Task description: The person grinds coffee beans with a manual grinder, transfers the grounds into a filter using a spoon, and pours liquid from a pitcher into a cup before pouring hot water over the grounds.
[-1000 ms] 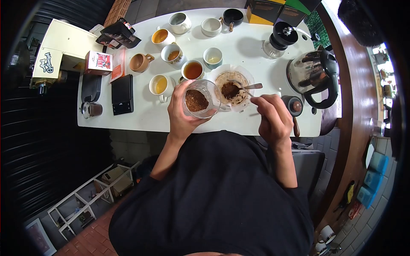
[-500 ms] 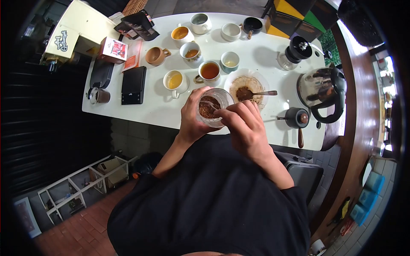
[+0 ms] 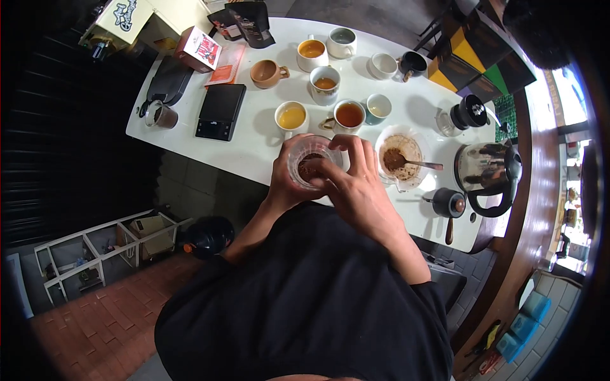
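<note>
My left hand point(image 3: 283, 174) is wrapped round a clear glass point(image 3: 295, 162), tilted so its mouth faces me. Dark brown granules point(image 3: 310, 166) lie inside it. Over the glass's right side is my right hand point(image 3: 356, 174), its thumb and fingers pinched together and reaching into the mouth. They hide nearly all of the spoon they grip. Just to the right, a white paper filter point(image 3: 389, 136) holds brown grounds, with another spoon point(image 3: 424, 165) resting in them. Behind the glass stand a mug of reddish-brown tea point(image 3: 349, 115) and a mug of yellow liquid point(image 3: 292, 117).
Several more cups, including a brown mug point(image 3: 267, 74), stand farther back on the white table point(image 3: 184, 136). On the left are a black scale point(image 3: 220, 113) and a jar point(image 3: 161, 115). A steel kettle point(image 3: 486, 170), a hand grinder point(image 3: 469, 113) and a small dark pot point(image 3: 448, 203) stand right.
The view has turned, so the table appears slanted. My right hand has gone deeper into the glass, covering the spoon that showed before. The left hand keeps its hold.
</note>
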